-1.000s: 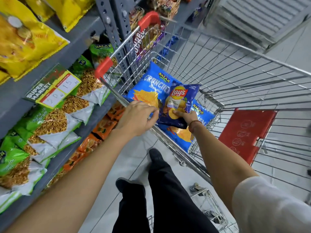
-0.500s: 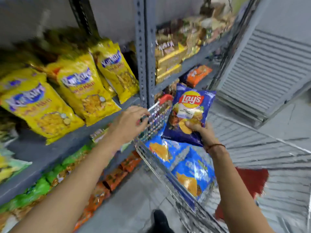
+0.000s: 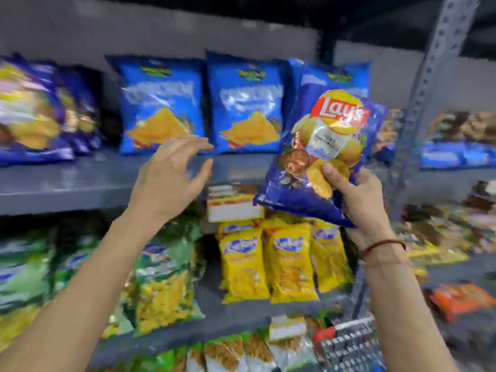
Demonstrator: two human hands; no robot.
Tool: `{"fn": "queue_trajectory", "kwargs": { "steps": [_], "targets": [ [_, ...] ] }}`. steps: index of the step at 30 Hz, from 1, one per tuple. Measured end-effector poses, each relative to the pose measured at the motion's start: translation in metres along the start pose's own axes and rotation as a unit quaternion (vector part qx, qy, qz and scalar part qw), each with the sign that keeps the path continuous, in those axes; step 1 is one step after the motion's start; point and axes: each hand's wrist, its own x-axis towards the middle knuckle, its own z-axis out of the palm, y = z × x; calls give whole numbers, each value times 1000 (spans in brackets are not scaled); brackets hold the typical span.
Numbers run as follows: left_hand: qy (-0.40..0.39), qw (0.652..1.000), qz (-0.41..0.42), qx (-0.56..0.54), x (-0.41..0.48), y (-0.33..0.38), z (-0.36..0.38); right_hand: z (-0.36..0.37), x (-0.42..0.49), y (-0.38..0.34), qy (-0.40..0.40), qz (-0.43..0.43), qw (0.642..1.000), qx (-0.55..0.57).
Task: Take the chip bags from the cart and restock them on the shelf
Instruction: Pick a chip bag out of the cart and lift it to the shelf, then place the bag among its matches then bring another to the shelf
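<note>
Up on the grey shelf (image 3: 80, 181) we see, at far left, dark purple-blue bags (image 3: 32, 111) too blurred to read, then two bright blue bags (image 3: 161, 106) standing upright side by side with a yellow triangle chip printed on each, their lettering smeared. Our left hand (image 3: 171, 178) hovers before the shelf edge, fingers spread apart and holding nothing. Below it sit green bags (image 3: 163, 280), a price label (image 3: 233, 208) we cannot read, and yellow bags (image 3: 268, 261). Our right hand (image 3: 359, 202) is clamped on the lower corner of the chip bag (image 3: 319, 157), a dark blue pack marked "Lay's", held in the air in front of the shelf, covering a third blue bag. Its long axis runs upright, top tilted slightly right. At bottom right the cart (image 3: 346, 342) shows its red handle end.
</note>
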Motion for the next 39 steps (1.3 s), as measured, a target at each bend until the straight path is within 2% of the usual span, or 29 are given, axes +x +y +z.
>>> {"fn": "queue_trajectory", "kwargs": {
  "steps": [2,8,14,20,28,33,36,39],
  "targets": [
    [4,998,-35,45,-3,-30,-33,45,14,-4,-52,-4,997,54],
    [25,973,-172,151,-38,-102,-114,178,47,5,-186,9,976,115],
    [-50,937,-273,214,-79,-145,-152,308,55,14,-271,47,952,132],
    [-65,929,-269,245,-94,-155,-162,390,46,33,-300,100,943,103],
    [-57,930,-257,256,-103,-161,-159,446,50,82,-301,163,938,57],
    [-31,934,-260,241,-103,-163,-157,445,51,94,-296,190,936,8],
    [2,943,-259,209,-101,-154,-156,430,47,80,-284,164,943,-64],
    [49,959,-223,165,-95,-134,-146,396,39,61,-248,82,960,-106]
  ]
}}
